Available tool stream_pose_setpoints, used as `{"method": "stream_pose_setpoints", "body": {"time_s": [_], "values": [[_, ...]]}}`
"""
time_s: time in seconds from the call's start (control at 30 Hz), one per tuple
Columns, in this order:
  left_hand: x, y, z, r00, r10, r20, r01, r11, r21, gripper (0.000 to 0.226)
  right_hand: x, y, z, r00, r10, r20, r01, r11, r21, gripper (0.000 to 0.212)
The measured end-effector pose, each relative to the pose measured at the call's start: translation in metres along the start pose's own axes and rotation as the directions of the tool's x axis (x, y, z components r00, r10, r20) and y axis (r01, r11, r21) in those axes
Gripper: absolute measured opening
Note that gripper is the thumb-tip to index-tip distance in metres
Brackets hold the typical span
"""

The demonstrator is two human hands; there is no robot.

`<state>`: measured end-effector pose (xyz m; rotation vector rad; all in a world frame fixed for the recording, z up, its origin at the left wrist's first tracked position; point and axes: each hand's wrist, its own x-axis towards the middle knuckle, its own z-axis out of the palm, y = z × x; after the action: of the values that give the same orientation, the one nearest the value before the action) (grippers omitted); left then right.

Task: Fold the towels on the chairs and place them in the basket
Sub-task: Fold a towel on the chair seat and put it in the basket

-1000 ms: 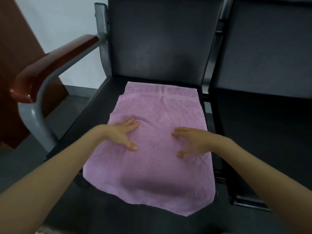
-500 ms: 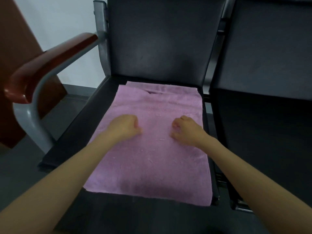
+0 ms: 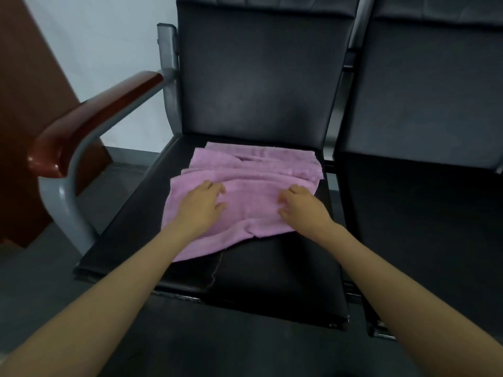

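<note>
A pink towel [image 3: 253, 170] lies bunched in folds on the back half of a black chair seat [image 3: 272, 270]. My left hand [image 3: 200, 206] is on the towel's left part, with thumb and curled fingers pinching a ridge of cloth. On the right part, my right hand [image 3: 303, 206] pinches the same ridge in the same way. The towel's near edge lies loose under my wrists, its left corner reaching furthest toward me. No basket is in view.
The chair has a red-brown wooden armrest [image 3: 92, 121] on a grey metal frame at the left. A second black chair [image 3: 424, 213] stands right beside it. A brown wooden panel [image 3: 27, 104] leans on the white wall at the far left; the floor is dark grey.
My hands went from flat to curled on the towel and moved away from me. The towel no longer hangs over the seat's front edge; it is gathered in folds toward the backrest.
</note>
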<state>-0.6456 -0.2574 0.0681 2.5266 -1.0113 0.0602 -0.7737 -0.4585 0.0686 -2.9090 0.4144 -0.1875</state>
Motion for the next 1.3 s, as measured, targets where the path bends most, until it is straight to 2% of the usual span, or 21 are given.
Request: {"method": "stream_pose_setpoints", "body": {"time_s": [0.07,0.13,0.2,0.27,0.3,0.37,0.43,0.57,0.7,0.8,0.9,0.93,1.07,1.2,1.3], "values": [[-0.012,-0.013,-0.005,0.983,-0.057,0.173,0.054,0.998,0.019,0.03,-0.011,0.003,0.007,0.996,-0.009,0.09,0.011,1.0,-0.012,0.027],[-0.023,-0.024,-0.013,0.939,-0.079,0.335,0.089,0.996,-0.014,0.044,-0.014,0.008,0.011,0.983,0.021,0.184,-0.009,0.998,-0.066,0.032],[-0.028,-0.031,-0.018,0.905,-0.064,0.42,0.086,0.996,-0.033,0.06,-0.012,0.012,0.009,0.973,0.047,0.225,-0.029,0.996,-0.083,0.037],[-0.027,-0.033,-0.016,0.883,-0.065,0.466,0.05,0.998,0.044,0.067,-0.011,0.013,0.008,0.978,0.071,0.196,-0.046,0.99,-0.132,0.041],[-0.027,-0.033,-0.013,0.902,-0.065,0.426,0.022,0.994,0.104,0.065,-0.011,0.013,0.009,0.984,0.075,0.162,-0.044,0.981,-0.188,0.042],[-0.028,-0.034,-0.004,0.973,-0.047,0.227,-0.001,0.978,0.206,0.055,-0.012,0.014,0.013,0.992,0.068,0.109,-0.033,0.954,-0.299,0.039],[-0.032,-0.032,0.003,0.996,-0.008,0.09,-0.009,0.983,0.184,0.043,-0.014,0.016,0.018,0.993,0.089,0.071,-0.061,0.945,-0.321,0.035],[-0.043,-0.034,0.004,0.997,-0.009,0.079,0.005,0.999,0.045,0.027,-0.012,0.016,0.016,0.993,0.114,-0.027,-0.116,0.929,-0.351,0.028],[-0.05,-0.038,-0.007,0.997,0.029,0.076,-0.037,0.993,0.109,0.021,-0.019,0.012,0.009,0.987,-0.013,-0.157,-0.039,0.947,-0.319,0.038],[-0.061,-0.032,-0.009,0.995,0.069,0.072,-0.081,0.979,0.185,0.023,-0.032,0.007,-0.003,0.989,0.001,-0.149,-0.032,0.978,-0.205,0.022],[-0.074,-0.029,-0.011,0.991,0.035,0.126,-0.054,0.986,0.155,0.015,-0.046,0.01,-0.016,0.995,0.01,-0.098,-0.032,0.974,-0.224,0.016],[-0.078,-0.027,-0.013,0.992,0.003,0.127,-0.019,0.991,0.129,0.01,-0.052,0.011,-0.02,0.997,0.018,-0.077,-0.036,0.97,-0.239,0.017],[-0.087,-0.014,-0.032,0.989,-0.136,0.052,0.139,0.988,-0.07,0.026,-0.071,0.012,-0.042,0.997,0.069,-0.045,-0.078,0.967,-0.244,0.024],[-0.088,0.008,-0.07,0.971,-0.214,-0.106,0.181,0.949,-0.259,0.014,-0.088,0.004,-0.083,0.986,0.121,-0.113,-0.134,0.984,-0.119,0.009],[-0.091,0.029,-0.109,0.923,-0.289,-0.255,0.16,0.889,-0.429,0.016,-0.099,-0.006,-0.126,0.959,0.17,-0.225,-0.166,0.985,0.039,0.003]]}}
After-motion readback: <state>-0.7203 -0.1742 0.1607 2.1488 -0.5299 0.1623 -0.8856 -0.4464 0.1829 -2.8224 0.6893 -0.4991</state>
